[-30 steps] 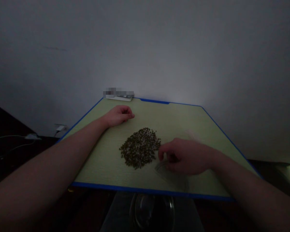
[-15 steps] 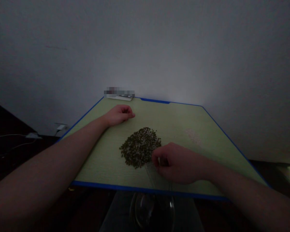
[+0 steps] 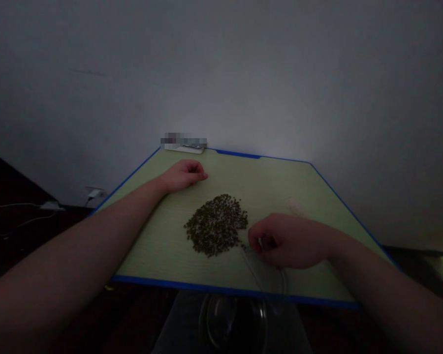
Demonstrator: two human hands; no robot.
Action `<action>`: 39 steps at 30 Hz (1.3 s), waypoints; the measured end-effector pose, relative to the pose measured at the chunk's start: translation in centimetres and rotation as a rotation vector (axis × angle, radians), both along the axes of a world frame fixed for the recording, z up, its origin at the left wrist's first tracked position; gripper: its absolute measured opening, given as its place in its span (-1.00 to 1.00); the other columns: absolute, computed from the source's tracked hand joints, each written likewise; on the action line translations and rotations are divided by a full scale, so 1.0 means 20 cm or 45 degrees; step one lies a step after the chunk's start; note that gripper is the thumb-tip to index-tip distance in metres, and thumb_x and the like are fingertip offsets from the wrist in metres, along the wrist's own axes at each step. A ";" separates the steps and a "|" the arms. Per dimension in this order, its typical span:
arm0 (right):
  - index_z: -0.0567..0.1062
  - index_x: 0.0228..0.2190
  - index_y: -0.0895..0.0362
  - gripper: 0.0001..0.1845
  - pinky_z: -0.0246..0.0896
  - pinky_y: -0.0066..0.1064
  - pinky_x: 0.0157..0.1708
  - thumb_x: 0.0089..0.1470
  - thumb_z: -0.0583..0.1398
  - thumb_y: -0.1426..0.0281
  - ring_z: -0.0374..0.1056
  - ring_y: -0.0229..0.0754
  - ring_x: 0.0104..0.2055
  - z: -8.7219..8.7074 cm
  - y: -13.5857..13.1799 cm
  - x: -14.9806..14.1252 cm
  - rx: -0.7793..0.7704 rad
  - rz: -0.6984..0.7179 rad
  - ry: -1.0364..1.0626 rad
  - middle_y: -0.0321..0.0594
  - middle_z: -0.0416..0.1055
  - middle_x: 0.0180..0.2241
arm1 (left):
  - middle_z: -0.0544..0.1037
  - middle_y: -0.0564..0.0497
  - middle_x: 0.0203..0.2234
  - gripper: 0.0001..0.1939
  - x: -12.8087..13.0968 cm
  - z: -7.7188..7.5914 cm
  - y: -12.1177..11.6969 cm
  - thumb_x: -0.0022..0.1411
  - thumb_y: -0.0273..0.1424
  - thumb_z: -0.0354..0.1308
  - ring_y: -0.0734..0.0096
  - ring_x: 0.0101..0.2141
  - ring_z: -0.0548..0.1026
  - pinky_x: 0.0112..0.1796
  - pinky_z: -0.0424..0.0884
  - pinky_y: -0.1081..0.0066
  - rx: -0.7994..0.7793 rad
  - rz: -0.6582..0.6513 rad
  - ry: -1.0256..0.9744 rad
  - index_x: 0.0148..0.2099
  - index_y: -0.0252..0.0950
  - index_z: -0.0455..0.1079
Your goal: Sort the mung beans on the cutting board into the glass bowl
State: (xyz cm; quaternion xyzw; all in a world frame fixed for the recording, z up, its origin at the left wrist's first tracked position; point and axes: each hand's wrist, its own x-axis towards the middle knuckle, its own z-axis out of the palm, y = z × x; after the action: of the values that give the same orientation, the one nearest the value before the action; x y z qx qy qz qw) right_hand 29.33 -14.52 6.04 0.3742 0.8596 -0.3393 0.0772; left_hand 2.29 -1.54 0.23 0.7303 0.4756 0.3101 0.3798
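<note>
A pile of small green beans [image 3: 210, 228] mixed with pale grains lies in the middle of the light table. Just right of it, my right hand [image 3: 288, 240] is closed with curled fingers on a clear see-through object [image 3: 251, 269]. Only faint edges of this object show below the hand, so its kind is unclear. One edge reaches the beans at the lower right of the pile. My left hand [image 3: 184, 175] rests on the table behind and left of the pile, its fingers loosely curled in, with nothing visible in them.
A thin patch of pale grains [image 3: 295, 204] lies behind my right hand. At the far left corner stands a white object [image 3: 184, 148], partly blurred out. A round glass vessel [image 3: 233, 322] is below the table's blue front edge [image 3: 192, 287]. The wall [image 3: 266, 88] rises behind.
My right hand moved left to the pile's edge with the clear object, then back to the right. Some beans at the pile's right side are shifted outward. My left hand stayed in place.
</note>
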 end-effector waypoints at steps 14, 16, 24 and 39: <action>0.42 -0.47 0.14 -0.89 -0.02 -0.55 -0.60 -0.14 0.13 0.52 0.21 -0.36 -0.56 0.00 0.00 0.01 0.008 -0.002 -0.022 -0.37 0.33 -0.58 | 0.24 0.19 -0.72 -0.76 0.01 0.01 -0.01 -0.01 -0.26 0.20 0.62 -0.68 0.18 -0.61 0.08 0.51 -0.009 0.016 0.004 -0.47 -0.31 0.27; 0.42 -0.48 0.15 -0.88 -0.03 -0.55 -0.61 -0.16 0.13 0.53 0.20 -0.36 -0.57 0.01 0.00 0.01 0.003 0.014 -0.058 -0.37 0.32 -0.58 | 0.25 0.19 -0.72 -0.76 0.01 0.01 -0.01 -0.02 -0.26 0.20 0.62 -0.68 0.18 -0.61 0.08 0.51 -0.011 0.016 -0.004 -0.47 -0.31 0.27; 0.40 -0.47 0.16 -0.89 -0.03 -0.54 -0.60 -0.16 0.11 0.53 0.19 -0.36 -0.56 0.02 0.04 0.05 -0.023 0.000 -0.134 -0.37 0.30 -0.59 | 0.25 0.19 -0.72 -0.76 -0.01 -0.01 0.00 -0.01 -0.26 0.20 0.62 -0.68 0.18 -0.62 0.08 0.50 -0.018 0.003 -0.015 -0.46 -0.31 0.27; 0.39 -0.46 0.15 -0.92 -0.01 -0.54 -0.58 -0.10 0.11 0.51 0.16 -0.36 -0.56 -0.01 0.04 0.04 0.004 0.001 -0.032 -0.39 0.25 -0.58 | 0.25 0.19 -0.72 -0.76 0.00 0.01 -0.01 -0.01 -0.26 0.20 0.62 -0.68 0.18 -0.61 0.08 0.51 -0.014 -0.002 -0.016 -0.47 -0.31 0.27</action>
State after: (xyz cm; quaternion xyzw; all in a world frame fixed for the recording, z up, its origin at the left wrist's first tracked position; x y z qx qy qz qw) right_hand 30.08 -13.70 5.78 0.3784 0.8592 -0.3331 0.0877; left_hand 2.26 -1.83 0.34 0.7265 0.4745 0.3119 0.3870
